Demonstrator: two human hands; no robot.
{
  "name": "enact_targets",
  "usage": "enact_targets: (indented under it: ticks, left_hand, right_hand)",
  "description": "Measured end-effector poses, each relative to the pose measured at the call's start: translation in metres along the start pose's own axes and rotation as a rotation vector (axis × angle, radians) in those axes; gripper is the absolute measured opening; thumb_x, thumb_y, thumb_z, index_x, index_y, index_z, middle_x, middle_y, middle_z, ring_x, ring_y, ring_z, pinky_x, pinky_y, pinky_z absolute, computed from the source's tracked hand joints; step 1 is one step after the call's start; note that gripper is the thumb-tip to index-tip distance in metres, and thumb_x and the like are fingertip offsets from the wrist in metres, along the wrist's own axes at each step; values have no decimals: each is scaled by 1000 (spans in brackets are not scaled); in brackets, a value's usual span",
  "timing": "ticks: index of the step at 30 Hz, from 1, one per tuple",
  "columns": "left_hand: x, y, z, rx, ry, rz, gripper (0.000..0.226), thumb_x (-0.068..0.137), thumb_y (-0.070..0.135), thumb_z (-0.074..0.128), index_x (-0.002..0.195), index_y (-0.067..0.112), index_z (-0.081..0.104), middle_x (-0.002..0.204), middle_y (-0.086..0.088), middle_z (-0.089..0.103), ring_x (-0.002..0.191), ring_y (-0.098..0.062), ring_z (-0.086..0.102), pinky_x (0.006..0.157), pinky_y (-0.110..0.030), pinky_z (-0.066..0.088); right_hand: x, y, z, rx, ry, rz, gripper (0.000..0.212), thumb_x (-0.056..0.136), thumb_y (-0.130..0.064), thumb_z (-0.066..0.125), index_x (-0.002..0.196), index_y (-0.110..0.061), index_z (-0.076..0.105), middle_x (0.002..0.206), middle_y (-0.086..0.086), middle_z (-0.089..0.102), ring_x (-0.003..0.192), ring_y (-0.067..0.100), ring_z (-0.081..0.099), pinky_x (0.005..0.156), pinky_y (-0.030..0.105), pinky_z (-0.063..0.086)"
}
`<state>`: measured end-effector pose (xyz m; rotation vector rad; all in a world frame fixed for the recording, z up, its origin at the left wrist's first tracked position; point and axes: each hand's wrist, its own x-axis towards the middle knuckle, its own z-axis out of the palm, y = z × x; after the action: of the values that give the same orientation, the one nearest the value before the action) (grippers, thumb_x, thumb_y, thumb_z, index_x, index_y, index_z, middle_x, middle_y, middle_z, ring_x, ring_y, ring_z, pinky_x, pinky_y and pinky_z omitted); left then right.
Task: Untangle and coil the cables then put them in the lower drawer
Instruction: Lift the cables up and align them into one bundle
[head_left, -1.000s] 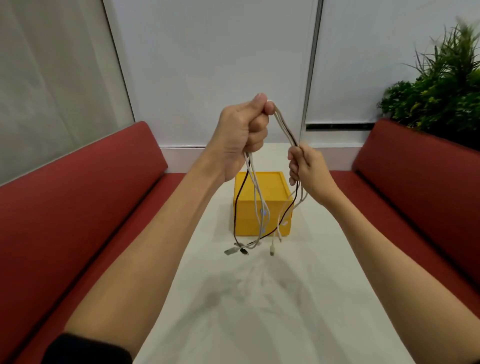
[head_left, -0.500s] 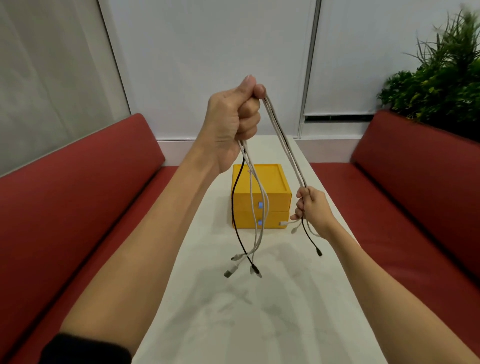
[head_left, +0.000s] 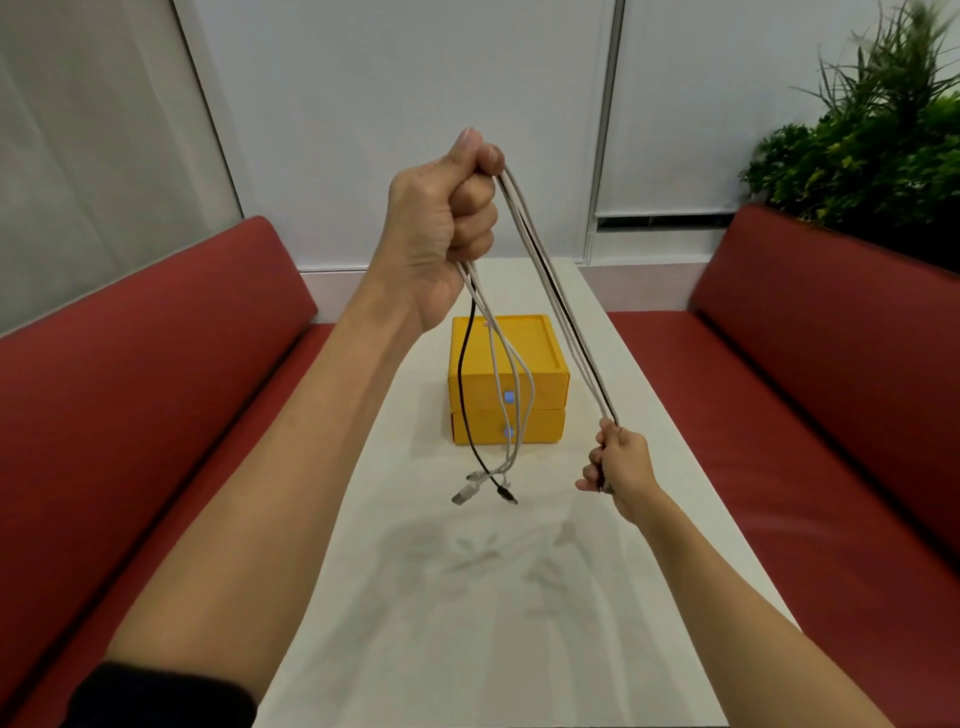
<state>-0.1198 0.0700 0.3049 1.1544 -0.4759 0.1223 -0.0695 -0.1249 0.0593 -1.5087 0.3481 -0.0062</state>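
Your left hand (head_left: 441, 228) is raised above the yellow drawer box (head_left: 506, 358), fist closed tight around the cables (head_left: 550, 291), thumb pressed on top. The bundle is thin, round and smooth: several off-white cords and one black. From your fist one group runs taut, down and to the right of the box, into your right hand (head_left: 621, 467), whose fingers are curled round it. The other group hangs loose in front of the box, ending in small metal-tipped plugs (head_left: 480, 486) that dangle just above the table (head_left: 467, 597).

The box is matte yellow plastic, square with a raised rim on top, two stacked drawers each with a small pale blue pull. The lower drawer (head_left: 535, 428) holds none of the cables.

The box stands on a long, narrow, pale tabletop with faint grey veining. Red padded benches (head_left: 130, 389) flank it on both sides. Behind the box are white wall panels, and to its far right a leafy green plant (head_left: 872, 145).
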Motion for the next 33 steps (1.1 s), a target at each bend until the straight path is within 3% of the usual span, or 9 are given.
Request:
enact_targets:
  ticks: [5,14,17,19,21,23,27,29,33]
  left_hand:
    - [3,-2,2,1,6,-4,33,104,26,36,75,15,50,44,14,26,34,0,17,33,-15,15]
    - [11,-14,-5,38,8,-64,33,104,27,35,75,16,49,43,14,26,34,0,17,33,-15,16]
    - [17,-8,-9,147,-42,-125,33,104,28,33,76,18,47,43,14,25,35,-1,17,35,-15,15]
    - [21,-4,-8,226,-78,-160,33,105,29,32,76,19,45,44,14,25,36,-1,17,36,-15,15]
    - [24,-5,-5,287,-116,-194,33,105,30,32,76,19,45,46,14,25,37,-1,17,35,-15,16]
    - [27,-8,0,355,-154,-229,32,104,28,33,76,19,45,47,14,24,37,-2,17,34,-14,17]
    - [29,-16,8,443,-210,-272,32,104,25,35,74,19,46,46,13,25,36,-2,18,34,-14,17]
    - [29,-17,9,464,-225,-273,33,104,26,34,75,18,48,46,13,26,36,-2,19,35,-14,17]
    - [30,-15,1,471,-218,-258,37,104,27,34,72,18,51,44,13,26,36,-3,19,36,-15,16]
  right_hand:
    - [-5,2,7,20,122,60,40,102,-39,36,68,-18,37,56,1,26,42,13,21,35,18,19]
    - [-9,-1,6,357,103,300,44,100,-42,42,65,-15,35,53,-2,25,31,9,21,35,16,25]
    - [-8,-2,-8,135,-84,347,38,99,-43,41,81,-10,47,58,4,42,40,13,44,57,32,52]
    - [-8,-14,-21,-277,-235,350,36,97,-43,46,103,-8,52,84,7,59,69,20,62,69,38,47]
    - [-9,-41,-28,-587,-287,253,41,92,-33,59,125,-11,50,117,9,58,100,27,60,78,44,41]
    - [-13,-82,-28,-603,-285,24,56,90,-18,61,141,-14,39,128,10,55,118,27,52,95,46,34]
    - [-43,-179,-9,-404,-367,-543,59,90,-15,58,145,-21,36,133,5,51,116,16,55,103,34,39]
    - [-54,-209,5,-451,-410,-733,49,90,-14,57,137,-18,45,125,3,57,109,9,59,96,26,45]
    - [-56,-219,35,-632,-382,-1040,16,101,-19,41,96,-12,55,76,0,60,71,12,59,74,32,51]
